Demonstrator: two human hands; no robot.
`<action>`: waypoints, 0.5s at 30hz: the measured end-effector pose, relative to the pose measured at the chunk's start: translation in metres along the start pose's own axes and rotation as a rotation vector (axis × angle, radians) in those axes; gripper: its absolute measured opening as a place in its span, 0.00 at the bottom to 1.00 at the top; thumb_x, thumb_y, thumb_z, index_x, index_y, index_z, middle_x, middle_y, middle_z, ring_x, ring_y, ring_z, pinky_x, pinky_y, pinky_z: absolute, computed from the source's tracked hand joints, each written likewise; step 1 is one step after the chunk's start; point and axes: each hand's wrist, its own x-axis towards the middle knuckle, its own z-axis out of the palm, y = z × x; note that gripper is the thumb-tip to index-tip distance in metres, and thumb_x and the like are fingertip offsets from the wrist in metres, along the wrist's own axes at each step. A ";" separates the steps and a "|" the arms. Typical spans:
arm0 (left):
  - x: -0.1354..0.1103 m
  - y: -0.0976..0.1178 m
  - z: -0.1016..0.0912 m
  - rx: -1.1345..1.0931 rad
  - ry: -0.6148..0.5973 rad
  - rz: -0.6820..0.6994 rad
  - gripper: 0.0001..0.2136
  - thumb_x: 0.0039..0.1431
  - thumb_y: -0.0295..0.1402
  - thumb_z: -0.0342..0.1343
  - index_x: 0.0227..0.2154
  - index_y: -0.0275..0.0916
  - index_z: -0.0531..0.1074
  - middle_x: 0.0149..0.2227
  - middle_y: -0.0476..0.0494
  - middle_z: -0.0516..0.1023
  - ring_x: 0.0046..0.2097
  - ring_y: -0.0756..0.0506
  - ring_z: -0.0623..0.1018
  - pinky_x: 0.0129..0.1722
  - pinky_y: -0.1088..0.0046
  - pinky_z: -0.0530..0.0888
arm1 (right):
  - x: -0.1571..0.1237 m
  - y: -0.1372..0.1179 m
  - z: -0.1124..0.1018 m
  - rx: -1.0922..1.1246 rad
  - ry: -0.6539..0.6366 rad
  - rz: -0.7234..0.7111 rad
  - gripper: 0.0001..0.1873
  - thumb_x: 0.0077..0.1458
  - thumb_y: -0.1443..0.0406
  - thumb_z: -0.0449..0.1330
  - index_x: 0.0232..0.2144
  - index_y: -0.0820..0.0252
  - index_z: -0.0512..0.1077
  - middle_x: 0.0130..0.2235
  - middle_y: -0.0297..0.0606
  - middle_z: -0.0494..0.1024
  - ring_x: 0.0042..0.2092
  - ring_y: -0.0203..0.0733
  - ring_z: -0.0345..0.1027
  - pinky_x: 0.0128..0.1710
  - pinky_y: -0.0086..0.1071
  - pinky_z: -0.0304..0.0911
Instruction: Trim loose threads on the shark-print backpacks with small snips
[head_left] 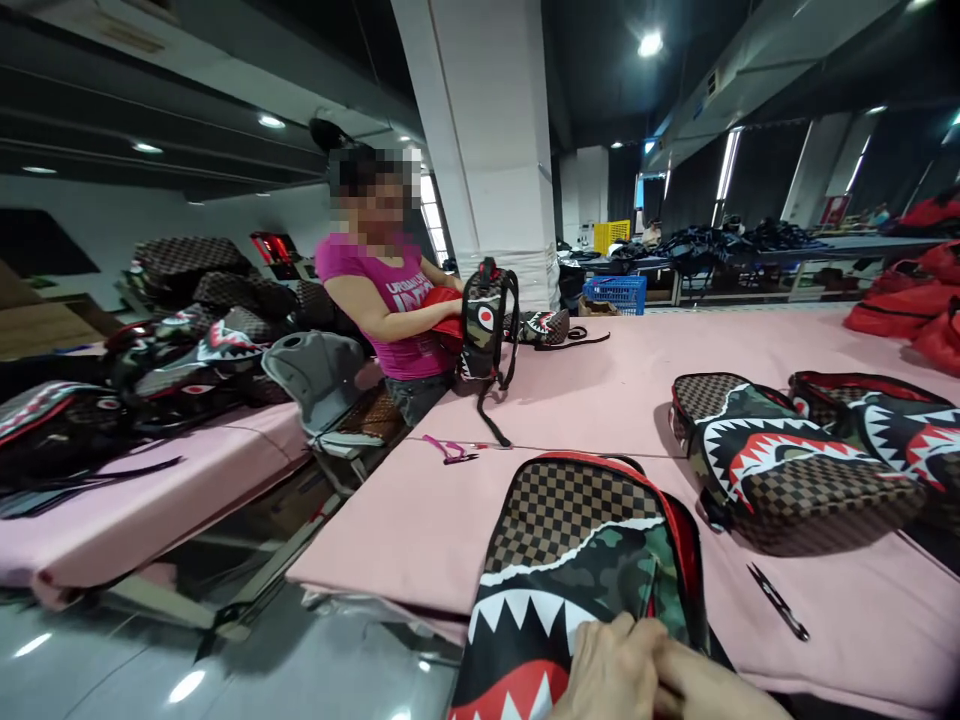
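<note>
A backpack (574, 515) with brown checks, camouflage and a shark-mouth print lies in front of me at the table's near edge. Its red-lined side opening gapes along the right. My left hand (611, 668) is closed on the front, beside a short slit with red showing in it. Pressed up against it from the right is my right hand (660, 655), also closed, its fingertips mostly hidden. What it pinches cannot be seen. To the right, black thread snips (778, 602) rest on the pink-covered table (600, 405).
Two similar backpacks (795, 460) lie at right, with red bags (900, 310) behind. Across the table a person (382, 290) handles a standing backpack (484, 325). Pink-handled snips (448, 450) lie nearby. A grey chair (319, 375) and a bag-laden table (225, 455) stand left.
</note>
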 end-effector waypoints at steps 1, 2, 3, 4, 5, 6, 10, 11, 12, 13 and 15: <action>0.001 -0.001 0.000 0.010 -0.006 -0.012 0.20 0.53 0.26 0.44 0.47 0.52 0.68 0.39 0.45 0.75 0.38 0.41 0.74 0.40 0.62 0.69 | -0.015 0.017 -0.006 0.060 -0.068 0.021 0.16 0.50 0.48 0.56 0.33 0.49 0.75 0.33 0.36 0.77 0.32 0.40 0.72 0.32 0.31 0.69; 0.002 0.000 0.001 0.022 -0.011 -0.020 0.20 0.54 0.26 0.43 0.46 0.51 0.69 0.38 0.45 0.75 0.38 0.41 0.74 0.39 0.62 0.69 | -0.031 0.039 -0.013 0.272 -0.178 0.162 0.17 0.54 0.50 0.52 0.35 0.51 0.75 0.33 0.38 0.77 0.33 0.41 0.73 0.34 0.33 0.69; 0.004 0.001 0.002 0.035 -0.018 -0.019 0.20 0.54 0.26 0.42 0.46 0.50 0.69 0.38 0.44 0.75 0.37 0.41 0.75 0.38 0.62 0.70 | -0.045 0.063 -0.018 0.456 -0.167 0.347 0.23 0.56 0.49 0.46 0.34 0.54 0.75 0.32 0.40 0.77 0.32 0.44 0.73 0.34 0.36 0.69; 0.007 0.003 0.004 0.050 -0.021 -0.014 0.20 0.55 0.26 0.42 0.47 0.49 0.69 0.37 0.44 0.76 0.36 0.41 0.75 0.37 0.63 0.70 | -0.059 0.090 -0.021 0.544 -0.074 0.527 0.26 0.55 0.48 0.43 0.36 0.55 0.74 0.34 0.43 0.77 0.33 0.46 0.73 0.36 0.39 0.69; 0.010 0.004 0.006 0.059 -0.014 -0.006 0.20 0.56 0.26 0.41 0.48 0.48 0.69 0.37 0.43 0.76 0.35 0.42 0.76 0.35 0.64 0.71 | -0.070 0.116 -0.022 0.530 0.049 0.667 0.25 0.52 0.48 0.45 0.37 0.55 0.74 0.38 0.44 0.77 0.39 0.49 0.73 0.41 0.40 0.67; 0.014 0.004 0.008 0.049 0.001 0.015 0.19 0.57 0.27 0.41 0.49 0.47 0.68 0.37 0.42 0.76 0.34 0.42 0.76 0.34 0.65 0.71 | -0.080 0.141 -0.020 0.412 0.181 0.788 0.24 0.47 0.47 0.50 0.36 0.56 0.74 0.39 0.46 0.76 0.41 0.52 0.71 0.44 0.41 0.65; 0.021 -0.019 0.004 -0.162 0.173 0.120 0.15 0.60 0.32 0.43 0.46 0.45 0.71 0.36 0.44 0.77 0.35 0.46 0.77 0.35 0.72 0.73 | -0.097 0.201 0.010 -0.151 0.326 0.893 0.26 0.38 0.48 0.54 0.36 0.56 0.72 0.44 0.50 0.72 0.46 0.61 0.67 0.48 0.48 0.60; 0.019 -0.033 -0.003 -0.221 0.249 0.102 0.15 0.60 0.33 0.43 0.44 0.44 0.72 0.36 0.44 0.77 0.37 0.47 0.76 0.37 0.72 0.73 | -0.096 0.206 0.018 -0.245 0.334 0.863 0.26 0.41 0.48 0.52 0.38 0.57 0.71 0.46 0.50 0.71 0.47 0.61 0.66 0.48 0.49 0.60; 0.016 -0.050 -0.011 -0.264 0.332 0.043 0.14 0.60 0.35 0.43 0.42 0.43 0.73 0.37 0.44 0.77 0.39 0.47 0.76 0.40 0.71 0.73 | -0.095 0.207 0.025 -0.310 0.330 0.839 0.26 0.44 0.49 0.50 0.40 0.57 0.71 0.46 0.49 0.70 0.47 0.60 0.66 0.48 0.49 0.60; 0.011 -0.070 -0.020 -0.296 0.416 -0.052 0.15 0.60 0.37 0.43 0.41 0.43 0.73 0.38 0.44 0.77 0.40 0.46 0.76 0.42 0.70 0.72 | -0.092 0.208 0.028 -0.342 0.309 0.832 0.26 0.46 0.49 0.48 0.41 0.58 0.70 0.46 0.49 0.70 0.46 0.59 0.66 0.47 0.48 0.60; -0.003 -0.113 -0.037 -0.339 0.583 -0.293 0.16 0.58 0.41 0.43 0.39 0.40 0.73 0.42 0.42 0.76 0.44 0.44 0.75 0.45 0.67 0.72 | -0.086 0.208 0.028 -0.340 0.234 0.864 0.24 0.49 0.52 0.47 0.42 0.60 0.68 0.43 0.50 0.71 0.44 0.56 0.68 0.45 0.45 0.62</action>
